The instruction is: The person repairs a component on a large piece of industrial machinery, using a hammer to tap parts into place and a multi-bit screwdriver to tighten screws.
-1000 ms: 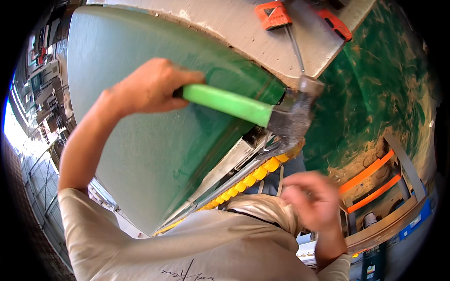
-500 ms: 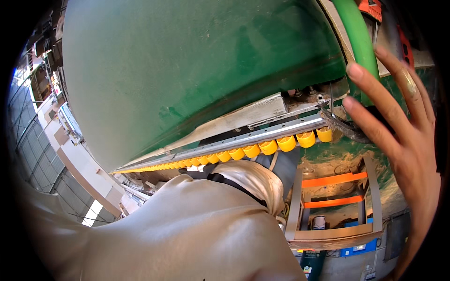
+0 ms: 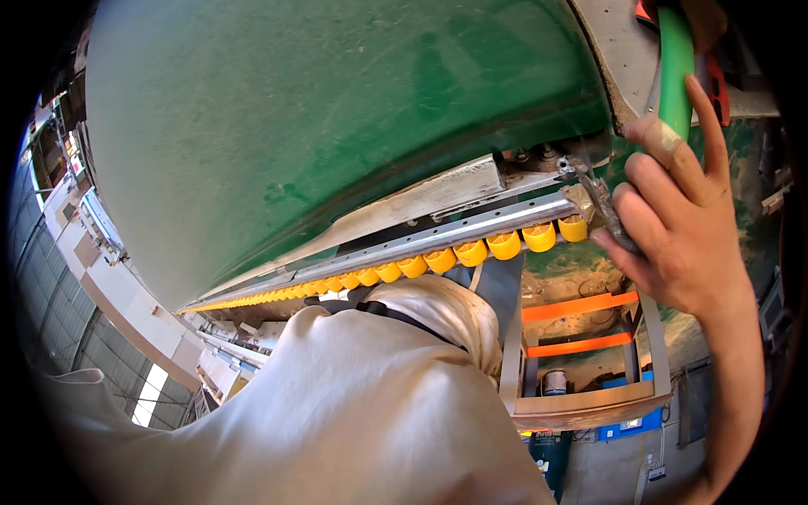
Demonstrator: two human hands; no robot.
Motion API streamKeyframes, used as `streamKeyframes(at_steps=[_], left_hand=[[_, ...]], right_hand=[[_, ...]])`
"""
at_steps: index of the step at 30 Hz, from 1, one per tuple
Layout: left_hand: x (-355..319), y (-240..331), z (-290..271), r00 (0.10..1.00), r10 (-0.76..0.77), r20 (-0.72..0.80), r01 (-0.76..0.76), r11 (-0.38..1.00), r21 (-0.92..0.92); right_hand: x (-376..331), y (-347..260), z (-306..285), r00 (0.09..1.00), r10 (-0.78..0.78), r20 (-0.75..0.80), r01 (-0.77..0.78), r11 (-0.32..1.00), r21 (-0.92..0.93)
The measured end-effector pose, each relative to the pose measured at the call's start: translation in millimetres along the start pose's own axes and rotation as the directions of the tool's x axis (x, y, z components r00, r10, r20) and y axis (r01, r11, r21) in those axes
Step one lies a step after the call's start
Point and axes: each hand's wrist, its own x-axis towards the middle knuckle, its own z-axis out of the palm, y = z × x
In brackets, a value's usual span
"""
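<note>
Green-handled hammer [image 3: 676, 80] here, and I've got its dark metal head [image 3: 604, 206] in my right hand [image 3: 683, 231], thumb and fingers curled about it, one finger standing straight up beside the handle. Of the two hands, my left hand is the doubtful one: a dark shape [image 3: 705, 21] up at the handle's top might be it, so from out here I can't tell its grip. Just left of the right hand, there's the end of a metal rail [image 3: 480, 221], yellow rollers [image 3: 503, 245] lined along it. Farther up-left of those fingers, a broad green surface [image 3: 353, 101]. Down below-left of the wrist, orange strips [image 3: 581, 308] span a frame [image 3: 593, 409].
</note>
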Motion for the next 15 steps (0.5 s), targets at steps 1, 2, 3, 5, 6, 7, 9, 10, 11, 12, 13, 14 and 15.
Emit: streamKeyframes(at_steps=[1, 2, 3, 5, 6, 7, 9, 10, 11, 12, 13, 14, 15], left_hand=[[0, 1, -1, 1.000, 0.009, -0.007, -0.009, 1.000, 0.012], [1, 2, -1, 1.000, 0.017, -0.016, -0.016, 1.000, 0.020], [0, 3, -1, 1.000, 0.020, -0.022, -0.019, 1.000, 0.024], [0, 4, -5, 0.999, 0.022, -0.028, -0.021, 0.999, 0.037], [1, 6, -3, 0.999, 0.031, -0.033, -0.030, 0.999, 0.038], [2, 6, -3, 0.998, 0.041, -0.043, -0.039, 0.998, 0.043], [6, 6, -4, 0.996, 0.067, -0.060, -0.064, 0.996, 0.055], [8, 7, -3, 0.995, 0.078, -0.069, -0.073, 0.995, 0.061], [9, 7, -1, 0.993, 0.084, -0.081, -0.079, 0.994, 0.071], [5, 7, -5, 0.993, 0.086, -0.078, -0.077, 0.991, 0.111], [8, 8, -7, 0.992, 0.097, -0.086, -0.086, 0.988, 0.129], [8, 9, -7, 0.988, 0.113, -0.102, -0.096, 0.982, 0.161], [12, 11, -7, 0.983, 0.138, -0.123, -0.113, 0.975, 0.190]], right_hand=[[-1, -6, 1, 0.999, 0.039, -0.016, -0.039, 0.999, -0.003], [0, -11, 3, 0.997, 0.073, -0.033, -0.074, 0.997, -0.004], [2, -16, 5, 0.993, 0.103, -0.053, -0.103, 0.995, 0.000], [6, -24, 11, 0.981, 0.167, -0.102, -0.167, 0.986, 0.010], [5, -32, 16, 0.971, 0.208, -0.120, -0.206, 0.978, 0.024], [4, -36, 22, 0.964, 0.215, -0.159, -0.216, 0.976, 0.012], [2, -45, 29, 0.945, 0.262, -0.194, -0.262, 0.965, 0.027], [1, -48, 31, 0.934, 0.286, -0.212, -0.286, 0.958, 0.033], [2, -51, 31, 0.934, 0.304, -0.187, -0.303, 0.952, 0.032], [3, -51, 32, 0.926, 0.314, -0.210, -0.314, 0.949, 0.031], [3, -53, 35, 0.918, 0.322, -0.233, -0.324, 0.946, 0.030], [2, -54, 36, 0.909, 0.327, -0.257, -0.331, 0.943, 0.028], [-3, -58, 35, 0.911, 0.348, -0.223, -0.351, 0.936, 0.028]])
